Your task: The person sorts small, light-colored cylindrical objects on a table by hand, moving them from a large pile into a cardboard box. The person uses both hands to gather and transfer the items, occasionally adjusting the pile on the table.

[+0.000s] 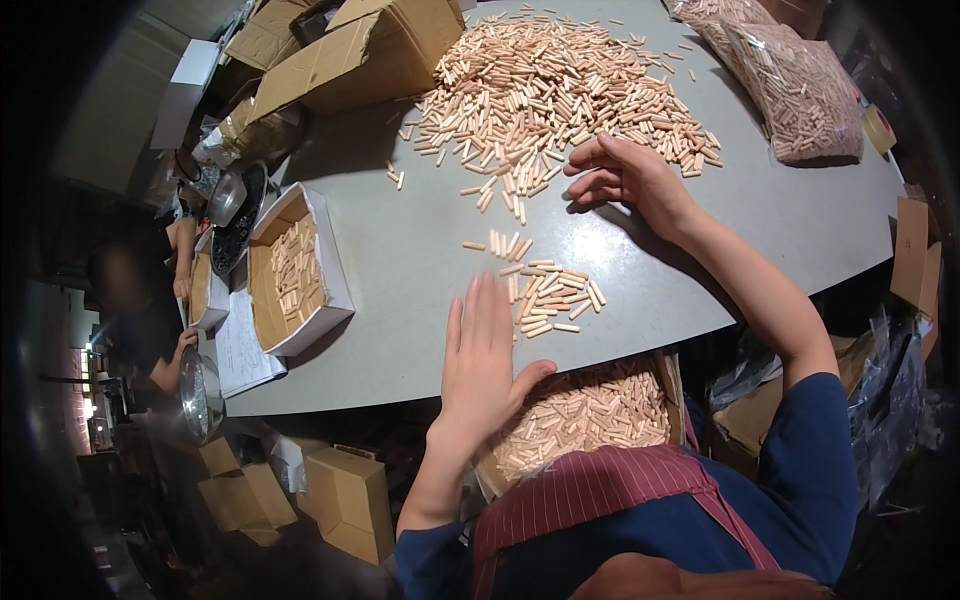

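Observation:
A big heap of short wooden dowel pins (540, 90) lies on the grey table (405, 300). Closer to the table's near edge is a small loose group of dowel pins (551, 292). My left hand (484, 360) is flat, palm down, at the left side of this group, thumb spread towards the edge and nothing gripped. Above the table at the heap's lower right, my right hand (622, 176) has loosely curled, parted fingers and holds nothing. Below the edge, against the striped apron, a cardboard box full of dowel pins (600, 412) stands partly covered by my left arm.
A shallow box with dowel pins (341, 277) and a sheet with writing (240, 345) lie left. An open carton (397, 52) stands behind. Filled clear plastic bags (810, 97) and a tape roll (877, 129) are at right. Another person (150, 300) holds a metal bowl (201, 394).

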`<state>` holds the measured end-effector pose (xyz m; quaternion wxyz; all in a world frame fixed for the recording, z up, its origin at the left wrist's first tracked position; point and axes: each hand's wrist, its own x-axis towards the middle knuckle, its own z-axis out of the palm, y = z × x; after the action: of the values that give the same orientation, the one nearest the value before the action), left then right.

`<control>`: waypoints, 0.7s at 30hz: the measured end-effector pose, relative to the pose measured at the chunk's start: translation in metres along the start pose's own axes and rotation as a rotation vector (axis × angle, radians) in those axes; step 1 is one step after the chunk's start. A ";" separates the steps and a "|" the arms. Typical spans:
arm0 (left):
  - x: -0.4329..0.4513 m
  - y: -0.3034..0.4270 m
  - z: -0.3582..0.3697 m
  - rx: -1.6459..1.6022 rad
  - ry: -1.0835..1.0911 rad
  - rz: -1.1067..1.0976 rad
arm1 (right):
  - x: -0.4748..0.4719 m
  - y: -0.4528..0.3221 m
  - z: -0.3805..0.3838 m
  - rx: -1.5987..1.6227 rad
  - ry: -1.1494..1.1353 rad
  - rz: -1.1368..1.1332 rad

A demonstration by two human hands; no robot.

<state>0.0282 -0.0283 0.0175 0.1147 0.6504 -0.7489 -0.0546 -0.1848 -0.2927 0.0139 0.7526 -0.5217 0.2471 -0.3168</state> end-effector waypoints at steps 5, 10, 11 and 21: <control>-0.016 0.003 -0.006 -0.035 -0.041 0.066 | -0.003 0.000 0.001 -0.013 -0.021 0.006; -0.028 -0.015 -0.022 -0.757 -0.171 0.192 | -0.004 0.000 0.003 -0.002 -0.042 0.021; -0.028 -0.017 -0.019 -0.915 -0.135 0.109 | -0.005 0.000 0.002 0.005 -0.049 0.024; 0.034 -0.002 0.005 -0.188 0.080 0.238 | -0.004 0.001 0.007 -0.030 0.010 0.014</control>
<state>0.0241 -0.0628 0.0154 0.2105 0.5449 -0.8072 -0.0847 -0.1825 -0.2857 0.0156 0.7457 -0.5296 0.2592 -0.3103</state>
